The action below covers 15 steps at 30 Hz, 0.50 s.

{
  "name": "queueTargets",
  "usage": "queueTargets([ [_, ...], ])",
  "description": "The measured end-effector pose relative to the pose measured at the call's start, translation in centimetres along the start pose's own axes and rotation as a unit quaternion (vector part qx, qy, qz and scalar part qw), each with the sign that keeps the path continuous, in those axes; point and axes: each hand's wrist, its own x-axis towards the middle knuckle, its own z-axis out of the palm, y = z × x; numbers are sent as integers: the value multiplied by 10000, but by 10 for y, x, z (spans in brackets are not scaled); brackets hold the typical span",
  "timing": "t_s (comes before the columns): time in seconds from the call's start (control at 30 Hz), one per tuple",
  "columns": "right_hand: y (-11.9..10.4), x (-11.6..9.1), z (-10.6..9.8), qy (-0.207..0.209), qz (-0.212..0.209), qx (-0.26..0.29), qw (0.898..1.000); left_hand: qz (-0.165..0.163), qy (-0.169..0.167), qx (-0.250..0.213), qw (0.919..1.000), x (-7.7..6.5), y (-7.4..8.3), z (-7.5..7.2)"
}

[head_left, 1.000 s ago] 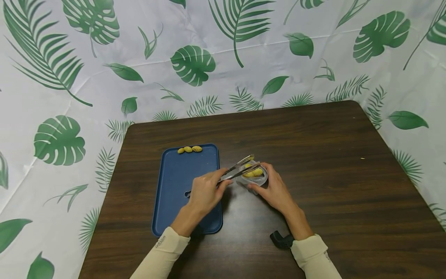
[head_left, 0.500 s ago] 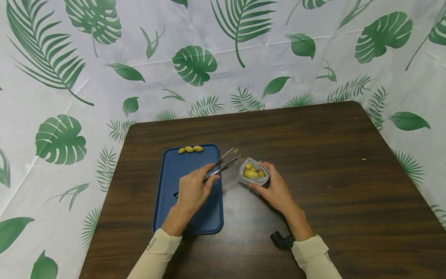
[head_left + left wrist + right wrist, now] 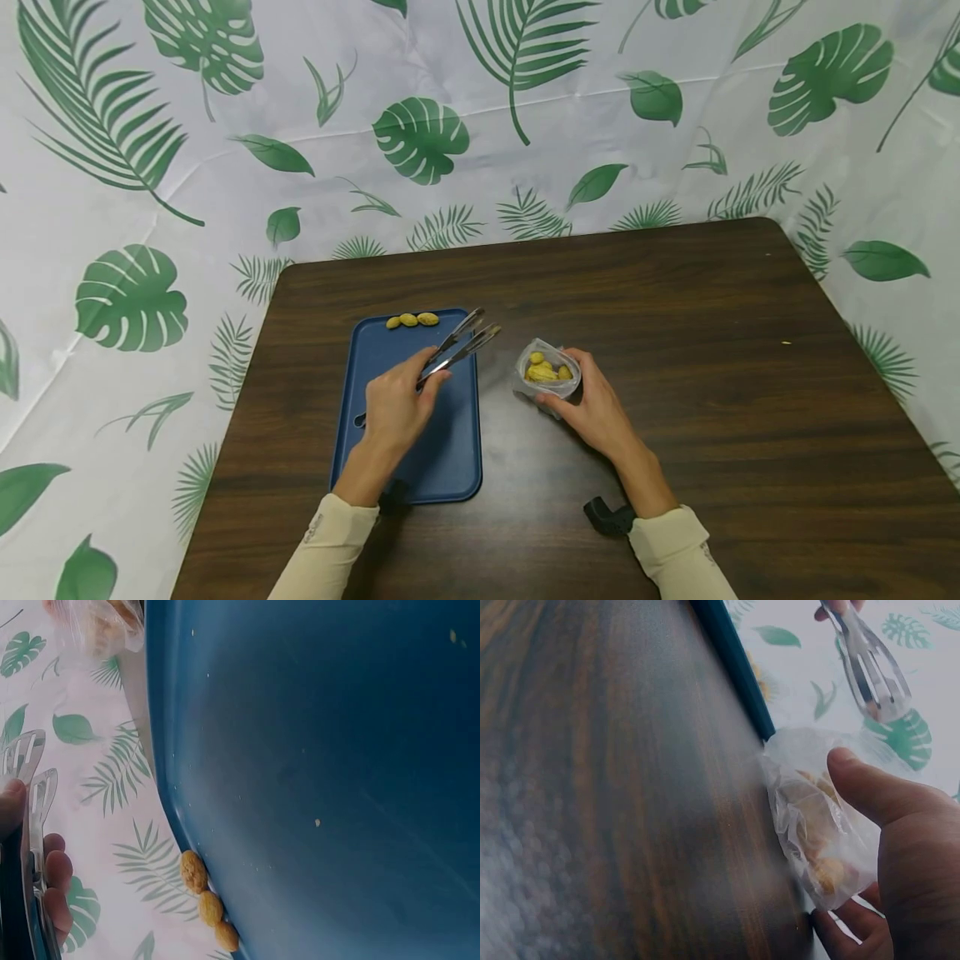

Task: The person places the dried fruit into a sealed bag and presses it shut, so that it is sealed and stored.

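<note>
Moderately bright and fairly even in the head view, with a pale sheen on the near middle of the table [image 3: 536,475] and a dark, soft-edged shadow beside the left sleeve [image 3: 322,542]. Slightly soft in fine detail. Dimmer and hazier in the left wrist view, darkening across the upper part of the tray [image 3: 337,750]. Blurred and whitish with glare at lower left in the right wrist view; washed out over the leaf-print cloth [image 3: 810,664]; glinting faintly on the tongs [image 3: 874,675] and plastic bag [image 3: 802,810].

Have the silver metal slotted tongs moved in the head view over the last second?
Yes: against the blue rectangular tray, the tongs have moved left, from over the clear plastic bag to the tray's right rim.
</note>
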Motion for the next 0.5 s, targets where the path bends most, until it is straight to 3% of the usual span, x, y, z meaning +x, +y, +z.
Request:
queueTargets([
  [0.5, 1, 0, 1, -16, -67, 29, 10000, -485, -218, 28, 9986, 1, -4, -4],
])
